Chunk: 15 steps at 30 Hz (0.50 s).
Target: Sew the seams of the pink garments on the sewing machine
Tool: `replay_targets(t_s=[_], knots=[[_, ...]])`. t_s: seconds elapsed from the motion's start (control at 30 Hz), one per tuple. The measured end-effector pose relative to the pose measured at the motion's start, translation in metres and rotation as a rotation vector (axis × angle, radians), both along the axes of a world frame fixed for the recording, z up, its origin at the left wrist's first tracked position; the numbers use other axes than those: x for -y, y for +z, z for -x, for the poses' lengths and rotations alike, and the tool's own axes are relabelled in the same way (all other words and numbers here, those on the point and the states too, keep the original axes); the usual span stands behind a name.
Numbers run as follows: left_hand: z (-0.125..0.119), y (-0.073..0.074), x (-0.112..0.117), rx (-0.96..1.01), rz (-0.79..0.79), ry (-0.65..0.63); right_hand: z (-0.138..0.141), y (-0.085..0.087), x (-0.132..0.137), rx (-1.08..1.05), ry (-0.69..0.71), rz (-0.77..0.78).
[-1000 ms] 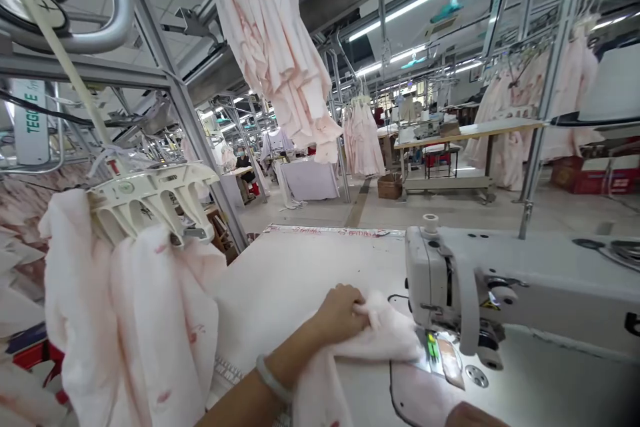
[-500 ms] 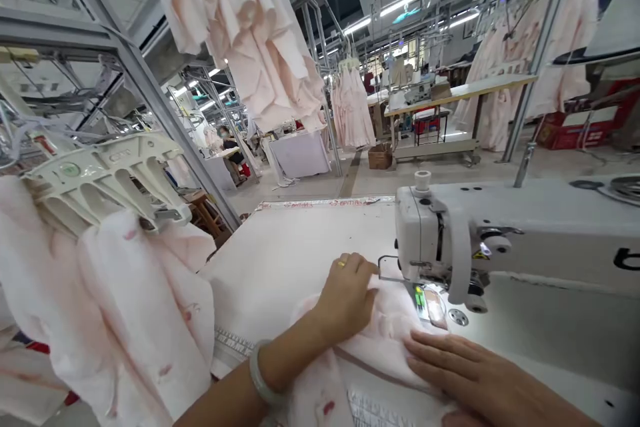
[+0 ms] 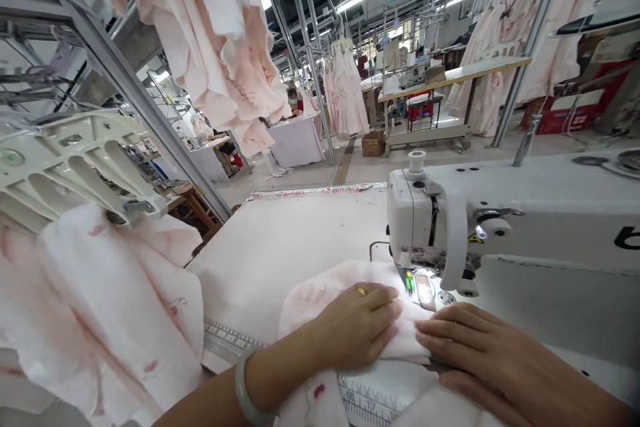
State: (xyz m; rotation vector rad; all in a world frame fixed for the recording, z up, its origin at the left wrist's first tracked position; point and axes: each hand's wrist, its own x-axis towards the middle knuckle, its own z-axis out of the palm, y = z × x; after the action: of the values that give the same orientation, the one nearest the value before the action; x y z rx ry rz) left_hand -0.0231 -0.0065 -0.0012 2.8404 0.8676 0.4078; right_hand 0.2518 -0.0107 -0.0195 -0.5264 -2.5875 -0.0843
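Note:
A pale pink, fluffy fabric piece (image 3: 330, 279) with small dark pink marks lies on the sewing table, its right edge by the needle area of a white sewing machine (image 3: 415, 213). My left hand (image 3: 357, 323), with a ring and a pale bangle, presses on the fabric just left of the needle area, its fingers curled and closed on it. My right hand (image 3: 480, 347) lies with fingers stretched out along the fabric's near right edge, just in front of the machine. The presser foot is partly hidden behind the machine head's parts.
Pink garments hang from a cream multi-slot hanger (image 3: 75, 160) close on the left, and more hanging garments (image 3: 215, 47) are overhead. Printed ruler strips (image 3: 235, 340) run along the white table (image 3: 300, 233). A metal post (image 3: 145, 127) stands beyond its left side.
My left hand has come back toward me from the fabric's far part, and more fabric shows beyond it. My right hand is nearer the needle area. The view has shifted slightly.

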Motion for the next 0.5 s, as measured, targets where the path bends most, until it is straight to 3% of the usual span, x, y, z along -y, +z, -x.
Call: replay_targets(t_s=[0.2, 0.5], knots=[[0.0, -0.004, 0.0, -0.027, 0.014, 0.014, 0.006, 0.008, -0.002, -0.054, 0.018, -0.02], [-0.013, -0.002, -0.03, -0.045, 0.048, -0.007, -0.001, 0.012, -0.013, -0.012, -0.065, -0.197]])
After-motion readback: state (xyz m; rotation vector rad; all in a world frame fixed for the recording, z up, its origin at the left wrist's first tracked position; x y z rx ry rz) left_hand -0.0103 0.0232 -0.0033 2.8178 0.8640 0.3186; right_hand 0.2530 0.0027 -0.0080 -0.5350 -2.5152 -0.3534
